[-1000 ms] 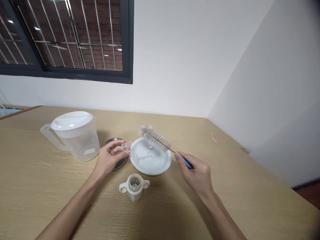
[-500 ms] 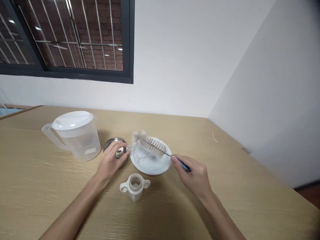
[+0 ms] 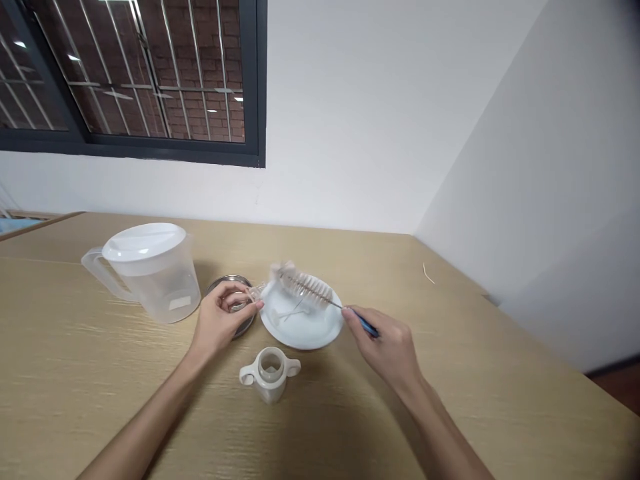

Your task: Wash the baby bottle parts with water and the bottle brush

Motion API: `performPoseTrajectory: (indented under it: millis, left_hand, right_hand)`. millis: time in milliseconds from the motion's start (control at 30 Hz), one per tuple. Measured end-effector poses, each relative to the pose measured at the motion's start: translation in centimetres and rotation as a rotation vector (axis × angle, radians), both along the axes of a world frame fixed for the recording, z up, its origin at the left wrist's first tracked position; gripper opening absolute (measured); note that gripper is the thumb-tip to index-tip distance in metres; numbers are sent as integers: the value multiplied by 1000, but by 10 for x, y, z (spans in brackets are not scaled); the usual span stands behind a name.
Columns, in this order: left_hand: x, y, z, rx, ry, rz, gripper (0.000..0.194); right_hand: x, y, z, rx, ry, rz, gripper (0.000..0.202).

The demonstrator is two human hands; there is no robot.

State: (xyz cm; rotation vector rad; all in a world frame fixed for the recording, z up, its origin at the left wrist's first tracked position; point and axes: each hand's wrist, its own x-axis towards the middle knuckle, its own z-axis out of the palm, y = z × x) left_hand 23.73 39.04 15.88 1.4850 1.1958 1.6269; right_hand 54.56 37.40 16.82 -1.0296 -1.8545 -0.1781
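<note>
My right hand (image 3: 387, 340) is wrapped round the blue handle of a bottle brush (image 3: 310, 288), whose white bristles lie over a white plate (image 3: 320, 331). Between the fingertips of my left hand (image 3: 223, 317) is a small clear piece (image 3: 256, 292), too small to make out well, at the plate's left edge. Beneath that hand is a round metal dish (image 3: 229, 277), partly hidden. Some small pale items rest on the plate. Nearer to me stands a two-handled cup (image 3: 271, 383), upright, with its top open.
A translucent pitcher (image 3: 165, 287) with a white lid stands at the left of the wooden table (image 3: 425, 413). A thin bent strip (image 3: 428, 273) lies at the right. Behind the table are a white wall and a barred window (image 3: 160, 80).
The brush has shifted slightly right over the plate. My left hand has turned a little, with its fingertips still around the clear piece at the plate's edge.
</note>
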Motion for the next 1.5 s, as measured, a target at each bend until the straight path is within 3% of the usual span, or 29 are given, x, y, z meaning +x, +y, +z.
performPoseTrajectory:
  millis: [133, 300, 400, 567, 767, 933, 1167, 1333, 1500]
  left_hand:
    - [2, -3, 9, -240, -327, -211, 48]
    - [6, -8, 16, -458, -487, -297, 31]
    - [7, -9, 16, -487, -540, -314, 23]
    - [8, -10, 17, -476, -563, -314, 15]
    - [8, -10, 18, -477, -578, -328, 17]
    - [6, -8, 15, -439, -559, -328, 21]
    - [7, -10, 13, -443, -542, -335, 25]
    - [5, -7, 14, -348, -430, -267, 37]
    - [1, -2, 7, -164, -251, -153, 41]
  right_hand:
    - [5, 2, -2, 18, 82, -115, 17]
    - [-6, -4, -1, -2, 81, 91, 12]
    - [-9, -3, -3, 11, 30, 94, 10]
    - [-4, -1, -3, 21, 80, -12, 10]
    - [-8, -3, -4, -26, 35, 95, 11]
    - [-4, 1, -5, -15, 51, -32, 13]
    - [-9, -5, -1, -41, 36, 87, 14]
    - [-4, -1, -2, -40, 69, -8, 16]
    - [-7, -5, 1, -52, 86, 93, 15]
